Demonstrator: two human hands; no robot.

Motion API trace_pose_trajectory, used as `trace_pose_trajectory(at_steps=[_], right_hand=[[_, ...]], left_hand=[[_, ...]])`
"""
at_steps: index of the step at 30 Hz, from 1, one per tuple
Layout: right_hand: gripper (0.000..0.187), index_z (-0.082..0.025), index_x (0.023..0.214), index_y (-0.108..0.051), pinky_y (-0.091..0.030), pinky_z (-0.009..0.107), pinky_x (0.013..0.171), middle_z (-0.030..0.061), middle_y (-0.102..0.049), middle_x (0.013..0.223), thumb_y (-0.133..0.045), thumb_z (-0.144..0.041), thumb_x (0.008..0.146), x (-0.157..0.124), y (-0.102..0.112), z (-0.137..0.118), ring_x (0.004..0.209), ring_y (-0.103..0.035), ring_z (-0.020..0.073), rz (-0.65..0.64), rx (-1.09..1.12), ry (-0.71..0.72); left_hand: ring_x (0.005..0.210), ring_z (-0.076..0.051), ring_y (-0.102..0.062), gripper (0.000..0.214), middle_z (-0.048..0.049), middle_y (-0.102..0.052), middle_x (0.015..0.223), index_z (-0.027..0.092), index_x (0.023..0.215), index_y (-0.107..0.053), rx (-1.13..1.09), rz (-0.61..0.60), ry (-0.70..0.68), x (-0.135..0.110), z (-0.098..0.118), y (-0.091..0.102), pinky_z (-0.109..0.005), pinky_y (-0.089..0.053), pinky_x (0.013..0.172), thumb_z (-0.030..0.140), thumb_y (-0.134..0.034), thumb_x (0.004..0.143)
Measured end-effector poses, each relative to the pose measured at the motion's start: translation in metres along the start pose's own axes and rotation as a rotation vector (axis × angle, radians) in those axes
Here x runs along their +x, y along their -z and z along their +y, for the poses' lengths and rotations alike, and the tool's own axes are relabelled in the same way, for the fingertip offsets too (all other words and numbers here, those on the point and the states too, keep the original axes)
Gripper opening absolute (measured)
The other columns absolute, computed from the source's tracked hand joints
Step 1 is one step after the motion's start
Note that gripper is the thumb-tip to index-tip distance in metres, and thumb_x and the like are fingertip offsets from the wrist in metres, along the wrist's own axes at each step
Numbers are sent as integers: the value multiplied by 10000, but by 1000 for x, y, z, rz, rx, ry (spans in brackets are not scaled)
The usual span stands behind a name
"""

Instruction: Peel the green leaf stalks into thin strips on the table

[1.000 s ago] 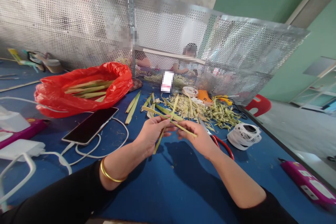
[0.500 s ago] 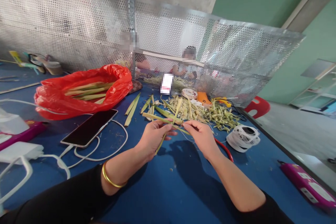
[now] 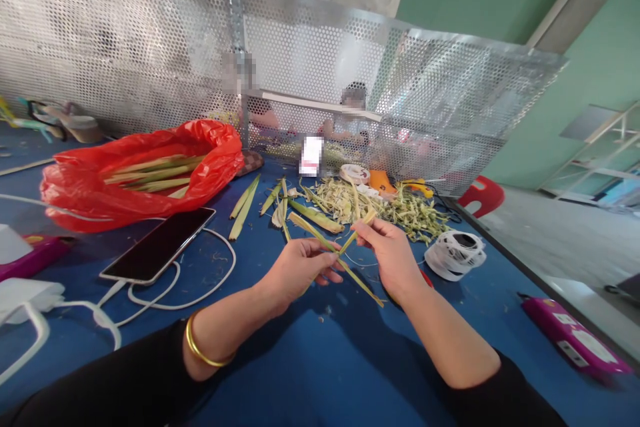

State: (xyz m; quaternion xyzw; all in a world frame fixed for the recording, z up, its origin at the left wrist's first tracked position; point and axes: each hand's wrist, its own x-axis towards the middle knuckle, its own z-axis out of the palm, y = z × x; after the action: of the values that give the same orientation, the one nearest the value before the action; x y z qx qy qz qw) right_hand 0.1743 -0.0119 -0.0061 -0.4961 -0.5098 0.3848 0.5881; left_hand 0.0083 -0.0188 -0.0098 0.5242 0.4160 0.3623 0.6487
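Note:
Crossed green-yellow leaf strips [image 3: 361, 280] are held between my two hands above the blue table. My left hand [image 3: 305, 265] pinches them near their crossing, with thumb and fingers closed. Between the thumb and fingers of my right hand [image 3: 387, 250] is the upper end of one strip [image 3: 364, 221], angled up to the right. Just beyond my hands lie loose leaf pieces [image 3: 320, 217] and a heap of pale and green leaf scraps [image 3: 410, 213]. My fingers partly hide the crossing.
A red plastic bag [image 3: 65, 193] of long leaves stands at left, behind a phone [image 3: 160, 247] with a white cable. To the right are a white roll [image 3: 455, 255] and a purple case [image 3: 575, 337]. A perforated metal screen [image 3: 310, 40] rises behind, with people beyond it.
My right hand has moved up and right with a strip end. The strips have turned, one end now pointing down to the right. The view has shifted slightly.

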Motion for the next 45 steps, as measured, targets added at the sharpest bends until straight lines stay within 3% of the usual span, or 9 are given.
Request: trace_pose_trajectory(at_steps=[5,10,16,21,23,28,32,36,45], right_hand=[[252,-172,497,-581,-396,280,616,-21,-512,495,-712,-302,668,1,2,-1,527,-456,115,56,116,19],[221,-165,574,-631,-417,270,596,-10,-564,562,-694,-342,692,1,0,-1,535,-483,115,45,39,40],[226,-171,654,-646,-408,253,594,-25,-553,543,-639,-373,757,6,7,-5,532,-497,113,48,-62,126],[233,-180,672,-614,-372,228,519,-53,-480,490,-587,-368,806,8,14,-10,463,-473,97,29,-35,131],[252,-173,649,-596,-351,221,486,-57,-460,471,-577,-365,811,7,14,-11,432,-456,90,-19,-43,88],[268,-169,659,-601,-383,230,506,-44,-518,479,-565,-382,818,0,6,-11,436,-488,99,-138,-186,98],[242,-173,668,-600,-421,239,527,-32,-553,518,-575,-369,809,-5,1,-10,469,-530,116,-161,-237,131],[248,-182,630,-555,-430,236,544,-30,-554,515,-560,-328,831,-8,-2,-9,488,-545,121,-171,-345,204],[168,-189,730,-570,-441,225,591,-26,-561,597,-519,-258,876,-22,-10,-15,562,-554,117,-235,-396,375]], left_hand=[[595,-139,-669,175,-67,-719,725,124,908,-646,-9,-19,25,-1,3,0,-209,-453,525,201,-597,759],[594,-138,-664,180,-69,-715,722,114,909,-648,-15,11,72,-1,4,1,-212,-449,529,199,-602,757],[759,-171,-671,439,-81,-720,918,165,1121,-615,48,-59,47,-1,8,6,-258,-467,646,321,-671,714],[936,-197,-634,291,-88,-698,1015,149,949,-687,-99,139,-54,4,13,15,-272,-477,758,134,-601,670],[904,-199,-638,268,-97,-697,1002,148,943,-687,-188,172,-39,6,14,20,-285,-497,723,185,-558,712],[701,-174,-636,471,-95,-694,826,124,926,-694,-30,-143,129,4,16,23,-249,-475,564,534,-525,768],[633,-141,-623,380,-49,-685,712,132,985,-670,142,-300,133,0,12,16,-230,-461,580,346,-688,671],[628,-121,-622,353,-26,-687,702,151,1010,-654,202,-325,118,-2,9,12,-216,-450,591,205,-632,662],[525,-125,-588,252,19,-589,527,163,621,-626,468,-198,-59,-1,2,9,-205,-438,516,406,-624,689]])
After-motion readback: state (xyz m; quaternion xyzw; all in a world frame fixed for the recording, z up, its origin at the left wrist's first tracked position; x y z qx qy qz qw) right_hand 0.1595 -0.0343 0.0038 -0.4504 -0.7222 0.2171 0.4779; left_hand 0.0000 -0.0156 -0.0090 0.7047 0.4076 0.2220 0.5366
